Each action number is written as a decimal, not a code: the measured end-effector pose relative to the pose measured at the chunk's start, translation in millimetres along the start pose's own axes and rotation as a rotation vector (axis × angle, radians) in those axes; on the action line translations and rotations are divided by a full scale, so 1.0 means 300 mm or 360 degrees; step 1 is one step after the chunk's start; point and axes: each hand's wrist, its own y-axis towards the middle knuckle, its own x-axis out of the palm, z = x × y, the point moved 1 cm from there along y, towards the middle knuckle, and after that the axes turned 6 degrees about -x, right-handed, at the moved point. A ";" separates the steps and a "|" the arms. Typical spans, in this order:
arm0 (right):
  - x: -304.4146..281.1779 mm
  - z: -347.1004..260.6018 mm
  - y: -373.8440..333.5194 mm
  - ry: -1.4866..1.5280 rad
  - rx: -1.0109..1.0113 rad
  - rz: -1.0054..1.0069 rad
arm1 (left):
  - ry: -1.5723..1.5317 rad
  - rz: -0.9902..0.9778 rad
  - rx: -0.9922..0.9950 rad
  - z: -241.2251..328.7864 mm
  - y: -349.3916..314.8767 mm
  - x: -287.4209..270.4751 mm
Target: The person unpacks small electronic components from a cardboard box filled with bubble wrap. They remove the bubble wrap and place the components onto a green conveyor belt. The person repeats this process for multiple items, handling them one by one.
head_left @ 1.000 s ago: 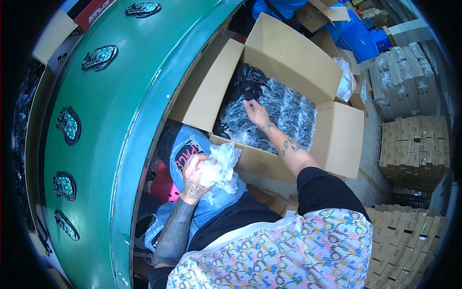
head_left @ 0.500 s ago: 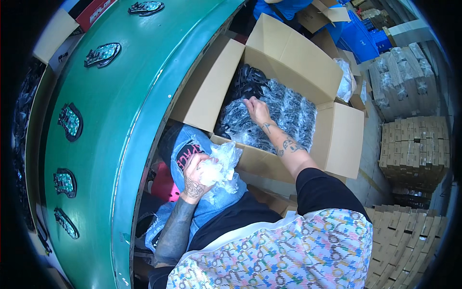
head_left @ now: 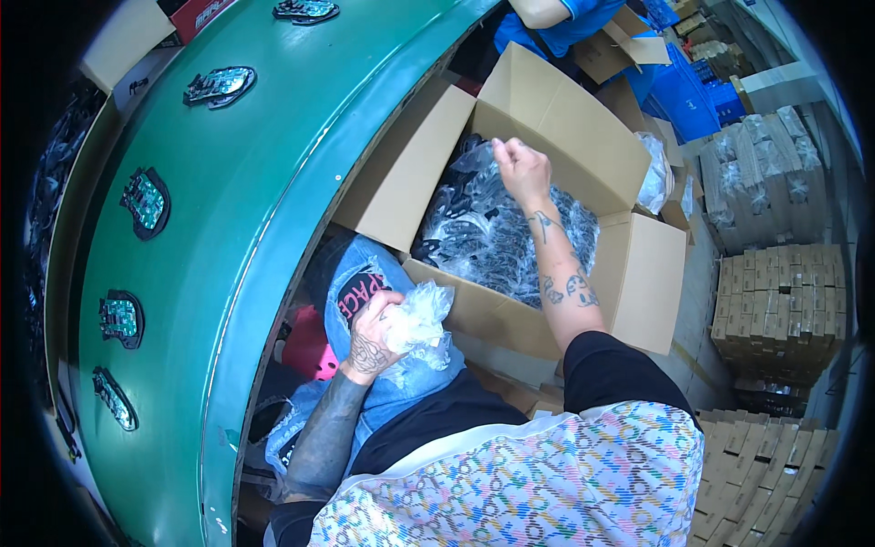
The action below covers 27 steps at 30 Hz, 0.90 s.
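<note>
Head view shows two hands [head_left: 371, 330], one plastic wad [head_left: 419, 321], five circuit boards [head_left: 146, 202].

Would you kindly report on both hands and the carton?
Left hand gripping crumpled clear plastic. Right hand over open carton, apparently pinching clear film. Plastic-wrapped dark parts inside; flaps spread aside.

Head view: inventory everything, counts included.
Long smooth table: 1, green, left
Oval circuit-board parts: 5, green-black, on table
Large open cardboard carton: 1, brown, centre
Plastic-wrapped parts: many, dark, in carton
Crumpled plastic film: uncounted, clear, in left hand
Holed shoe: 1, pink, beside table
Plastic crates: several, blue, upper right
Cardboard-box stacks: several, brown, right
Co-worker's sleeve: 1, blue, top
Left hand: 1, tattooed, lower centre
Right hand: 1, bare, over carton
</note>
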 end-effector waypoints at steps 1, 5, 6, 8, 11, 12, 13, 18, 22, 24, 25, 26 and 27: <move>0.030 0.026 0.004 -0.0092 -0.0042 0.0054 | -0.0012 -0.0020 0.0027 0.000 0.005 0.004; 0.051 0.053 0.043 -0.0189 -0.0171 0.0291 | -0.0027 0.0063 0.0108 -0.021 -0.005 0.010; 0.031 0.062 0.045 -0.0147 -0.0060 0.0415 | -0.0013 0.0074 0.0108 -0.018 -0.005 0.010; 0.032 0.056 0.063 -0.0156 -0.0107 0.0298 | 0.0012 0.0092 0.0109 -0.014 0.000 0.013; -0.005 0.059 0.117 -0.0054 0.0010 0.0505 | 0.0040 0.0097 0.0099 -0.026 -0.012 0.019; -0.010 0.057 0.114 -0.0100 -0.0042 0.0425 | 0.0063 0.0094 0.0073 -0.016 -0.013 0.010; -0.017 0.054 0.108 -0.0144 -0.0094 0.0345 | 0.0063 0.0063 0.0035 -0.007 -0.009 0.005; -0.070 0.063 0.126 0.0062 0.0182 0.0393 | 0.0043 0.0058 0.0043 0.011 0.021 0.003; -0.103 0.045 0.149 0.0217 0.0336 0.0386 | 0.0036 0.0020 -0.0039 0.029 0.019 -0.015; -0.114 0.037 0.130 0.0147 0.0165 0.0384 | 0.0063 0.0041 0.0064 0.019 0.022 -0.004; -0.133 -0.020 0.120 0.0119 0.0056 0.0321 | 0.0011 0.0046 -0.0050 0.010 0.007 -0.002; -0.150 -0.070 0.094 0.0234 0.0139 0.0300 | -0.0043 0.0051 -0.0163 0.001 -0.018 0.003; -0.172 -0.113 0.064 0.0339 0.0218 0.0288 | -0.0103 0.0059 -0.0264 -0.006 -0.022 0.012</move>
